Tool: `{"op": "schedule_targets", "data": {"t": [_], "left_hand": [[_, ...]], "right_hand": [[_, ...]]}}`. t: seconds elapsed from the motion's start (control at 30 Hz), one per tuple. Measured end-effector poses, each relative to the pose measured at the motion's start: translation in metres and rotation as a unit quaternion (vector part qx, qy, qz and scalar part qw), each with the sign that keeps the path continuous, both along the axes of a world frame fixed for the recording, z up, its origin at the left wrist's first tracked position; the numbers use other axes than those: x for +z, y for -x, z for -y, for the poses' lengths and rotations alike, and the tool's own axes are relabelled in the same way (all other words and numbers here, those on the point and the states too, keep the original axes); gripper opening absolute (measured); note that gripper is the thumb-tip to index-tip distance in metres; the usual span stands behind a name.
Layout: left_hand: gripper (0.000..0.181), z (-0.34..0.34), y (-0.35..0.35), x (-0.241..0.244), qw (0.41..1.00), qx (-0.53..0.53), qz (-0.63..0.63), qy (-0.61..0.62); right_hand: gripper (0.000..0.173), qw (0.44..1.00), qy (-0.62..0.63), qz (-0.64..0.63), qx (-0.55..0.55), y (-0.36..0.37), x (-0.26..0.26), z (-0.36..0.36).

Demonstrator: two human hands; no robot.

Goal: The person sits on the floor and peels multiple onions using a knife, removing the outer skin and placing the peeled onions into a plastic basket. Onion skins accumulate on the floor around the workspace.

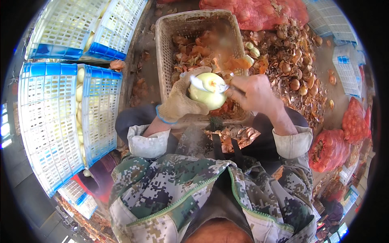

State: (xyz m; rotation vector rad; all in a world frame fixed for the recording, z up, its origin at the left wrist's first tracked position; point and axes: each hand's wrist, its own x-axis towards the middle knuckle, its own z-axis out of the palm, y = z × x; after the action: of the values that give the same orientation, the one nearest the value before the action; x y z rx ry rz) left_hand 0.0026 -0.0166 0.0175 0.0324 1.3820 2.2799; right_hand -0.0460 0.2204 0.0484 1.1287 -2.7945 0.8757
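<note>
A peeled, pale onion [207, 98] rests in my left hand [182, 98], which wears a beige knit glove with a blue cuff edge. My bare right hand [252, 92] is closed on a small knife [201, 84]; its shiny blade lies across the onion near one end, and its handle is mostly hidden by my fingers. Both hands are over a dirty plastic crate [160, 54] that holds loose brown onion skins [194, 45]. Something orange, perhaps flying skin, is blurred just above the right hand.
Tall white-and-blue crates [51, 121] filled with peeled onions stand at the left. Unpeeled onions [294, 84] and skins are heaped right of the dirty crate. Red mesh sacks of onions [329, 150] lie at the right, another [255, 13] at the top. A person [332, 211] is at the far lower right.
</note>
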Motion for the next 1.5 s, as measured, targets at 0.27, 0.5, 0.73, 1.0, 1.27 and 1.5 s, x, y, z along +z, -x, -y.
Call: {"op": "schedule_targets", "data": {"t": [0.27, 0.5, 0.73, 1.0, 1.27, 1.5], "left_hand": [[0.107, 0.012, -0.002, 0.012, 0.995, 0.067, -0.080, -0.012], [0.095, 0.059, -0.010, 0.064, 0.914, 0.154, -0.304, 0.220], [0.070, 0.204, -0.065, 0.166, 0.683, 0.441, -0.266, 0.518], [0.045, 0.390, -0.121, 0.286, 0.285, 0.493, -0.118, 0.814], [0.027, 0.207, -0.037, 0.187, 0.507, 0.375, -0.274, 0.726], [0.015, 0.033, -0.032, 0.065, 0.761, 0.087, -0.286, 0.576]], "right_hand": [[0.032, 0.969, -0.032, 0.107, -0.222, 0.029, -0.026, -0.030], [0.030, 0.980, -0.074, 0.061, -0.173, 0.029, -0.036, 0.003], [0.027, 0.983, -0.089, 0.032, -0.157, 0.023, -0.031, 0.001], [0.048, 0.982, 0.020, 0.095, -0.163, 0.020, 0.008, -0.009], [0.030, 0.920, 0.296, 0.095, -0.239, 0.018, 0.047, -0.086], [0.023, 0.692, 0.490, -0.012, -0.531, -0.077, -0.010, -0.230]]}}
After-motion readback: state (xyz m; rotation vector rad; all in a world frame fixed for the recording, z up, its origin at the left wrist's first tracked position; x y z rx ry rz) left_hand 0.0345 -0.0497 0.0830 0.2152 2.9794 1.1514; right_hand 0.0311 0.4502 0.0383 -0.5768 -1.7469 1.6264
